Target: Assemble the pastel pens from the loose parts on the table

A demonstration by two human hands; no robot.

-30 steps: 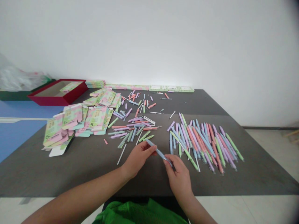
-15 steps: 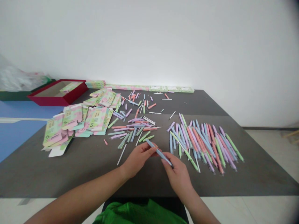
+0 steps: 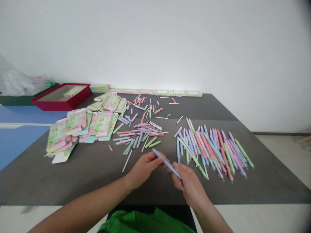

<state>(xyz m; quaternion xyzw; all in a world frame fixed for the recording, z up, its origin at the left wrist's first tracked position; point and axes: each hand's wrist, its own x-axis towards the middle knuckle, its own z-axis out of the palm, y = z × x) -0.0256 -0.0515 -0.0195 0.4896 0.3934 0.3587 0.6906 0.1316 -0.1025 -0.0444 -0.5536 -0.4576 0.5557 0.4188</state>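
A light blue pen (image 3: pixel 167 164) slants between my hands above the near part of the table. My left hand (image 3: pixel 147 165) pinches it near its upper, tapered end with thumb and fingers. Around its lower part my right hand (image 3: pixel 186 179) is closed, thumb side up, hiding some of the barrel. Just to the right lies a pile of pens (image 3: pixel 206 145) in blue, purple, green and coral. Beyond my left hand are loose pen barrels (image 3: pixel 136 134) and thin white refills (image 3: pixel 127 160).
Flattened printed cartons (image 3: pixel 102 124) lie on the left of the dark table (image 3: pixel 97 181). A red box (image 3: pixel 70 103) holding a small carton stands behind them, near a plastic bag (image 3: pixel 24 84). Cartons (image 3: pixel 178 93) line the wall. Small pen parts (image 3: pixel 145 106) are scattered farther back.
My right hand has turned and shifted its hold on the blue pen, with the fingers curling more beneath it. The pen and left hand have dropped slightly.
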